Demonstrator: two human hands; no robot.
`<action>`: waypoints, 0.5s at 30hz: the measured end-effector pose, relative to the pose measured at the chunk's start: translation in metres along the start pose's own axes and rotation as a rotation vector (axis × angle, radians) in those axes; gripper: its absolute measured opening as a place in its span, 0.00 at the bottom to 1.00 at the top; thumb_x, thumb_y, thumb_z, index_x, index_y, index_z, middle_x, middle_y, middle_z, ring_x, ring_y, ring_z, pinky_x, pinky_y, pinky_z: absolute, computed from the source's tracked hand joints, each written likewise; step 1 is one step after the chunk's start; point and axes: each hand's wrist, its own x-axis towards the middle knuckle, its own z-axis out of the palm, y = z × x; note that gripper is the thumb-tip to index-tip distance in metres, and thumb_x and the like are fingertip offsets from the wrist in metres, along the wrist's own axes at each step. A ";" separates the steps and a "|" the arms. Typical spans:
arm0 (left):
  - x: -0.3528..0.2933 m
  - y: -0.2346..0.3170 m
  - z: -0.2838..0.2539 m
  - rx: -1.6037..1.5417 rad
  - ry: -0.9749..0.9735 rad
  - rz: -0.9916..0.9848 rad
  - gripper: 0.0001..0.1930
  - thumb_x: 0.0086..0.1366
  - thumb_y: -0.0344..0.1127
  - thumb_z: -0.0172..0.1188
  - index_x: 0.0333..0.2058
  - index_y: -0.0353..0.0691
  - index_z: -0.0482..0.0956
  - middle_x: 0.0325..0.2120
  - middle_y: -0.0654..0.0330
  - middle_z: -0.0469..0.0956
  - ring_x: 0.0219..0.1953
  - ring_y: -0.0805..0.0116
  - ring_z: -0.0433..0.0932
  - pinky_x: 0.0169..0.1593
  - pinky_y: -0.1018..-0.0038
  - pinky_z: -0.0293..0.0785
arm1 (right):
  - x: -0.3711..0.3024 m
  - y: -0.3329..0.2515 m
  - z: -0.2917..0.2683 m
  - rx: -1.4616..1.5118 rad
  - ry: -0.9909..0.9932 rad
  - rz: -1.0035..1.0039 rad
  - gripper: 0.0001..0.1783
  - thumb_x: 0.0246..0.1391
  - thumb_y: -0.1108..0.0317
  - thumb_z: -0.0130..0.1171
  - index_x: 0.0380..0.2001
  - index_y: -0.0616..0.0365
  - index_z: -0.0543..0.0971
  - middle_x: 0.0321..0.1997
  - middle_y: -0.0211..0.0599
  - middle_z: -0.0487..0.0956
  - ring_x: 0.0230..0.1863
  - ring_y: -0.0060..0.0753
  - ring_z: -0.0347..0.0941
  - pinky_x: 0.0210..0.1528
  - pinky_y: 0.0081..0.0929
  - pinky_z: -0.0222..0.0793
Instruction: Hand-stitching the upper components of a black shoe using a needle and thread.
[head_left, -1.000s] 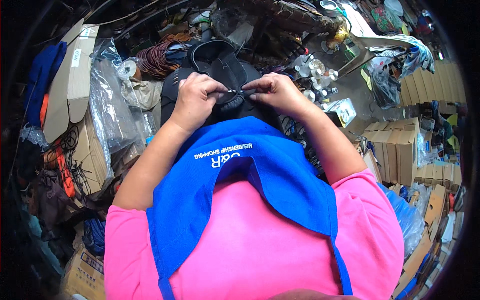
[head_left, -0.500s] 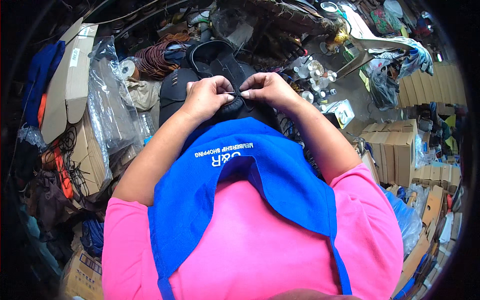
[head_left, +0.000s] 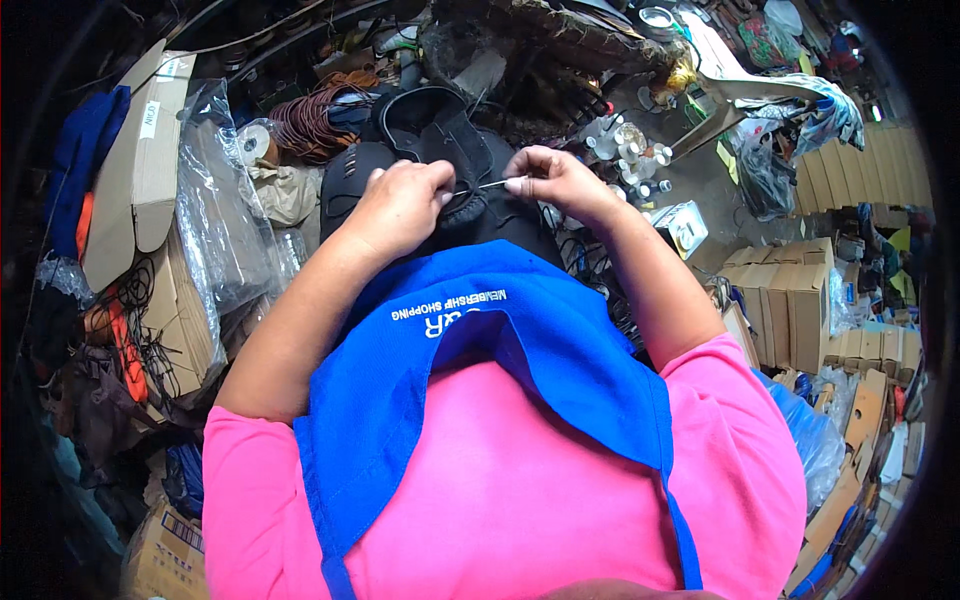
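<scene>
A black strapped sandal (head_left: 466, 145) lies on my dark-clad lap, its looped end pointing away from me. My left hand (head_left: 398, 208) is closed at the sandal's near left edge, its fingertips pinching the black material. To the right, my right hand (head_left: 562, 186) pinches the end of a thin, pale metal needle (head_left: 494, 184). The needle lies nearly level, and its other end reaches the sandal by my left fingertips. Whether its tip is in the material is too small to tell.
Coiled brown cord (head_left: 312, 118) and a thread spool (head_left: 257, 143) sit at the far left. Upright cardboard (head_left: 135, 150) and clear plastic (head_left: 225, 200) stand left of me. Small bottles (head_left: 630, 140) cluster beyond my right hand. Cardboard boxes (head_left: 785, 290) are stacked at the right.
My right hand has moved right, away from my left hand, and the needle now shows between them. My left hand has shifted slightly left and turned with its back upward.
</scene>
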 end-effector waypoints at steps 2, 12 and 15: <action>0.007 0.002 0.004 -0.037 -0.024 -0.010 0.06 0.59 0.32 0.56 0.33 0.38 0.74 0.28 0.48 0.77 0.36 0.46 0.76 0.39 0.58 0.71 | -0.005 0.002 0.001 -0.110 0.021 -0.020 0.13 0.50 0.68 0.65 0.38 0.59 0.76 0.34 0.24 0.76 0.35 0.15 0.70 0.40 0.17 0.66; 0.007 -0.007 0.007 -0.070 -0.135 0.100 0.06 0.59 0.29 0.52 0.34 0.35 0.71 0.29 0.44 0.75 0.38 0.45 0.74 0.40 0.57 0.70 | -0.028 -0.022 -0.011 -0.322 0.088 -0.105 0.08 0.54 0.66 0.60 0.30 0.59 0.75 0.29 0.26 0.73 0.34 0.18 0.68 0.37 0.21 0.64; 0.012 -0.005 0.003 -0.036 -0.160 0.120 0.05 0.58 0.29 0.52 0.32 0.34 0.71 0.28 0.44 0.74 0.38 0.45 0.74 0.40 0.56 0.70 | -0.001 -0.024 -0.026 -0.990 0.360 -0.301 0.09 0.48 0.66 0.62 0.31 0.59 0.76 0.36 0.42 0.75 0.40 0.46 0.72 0.42 0.36 0.68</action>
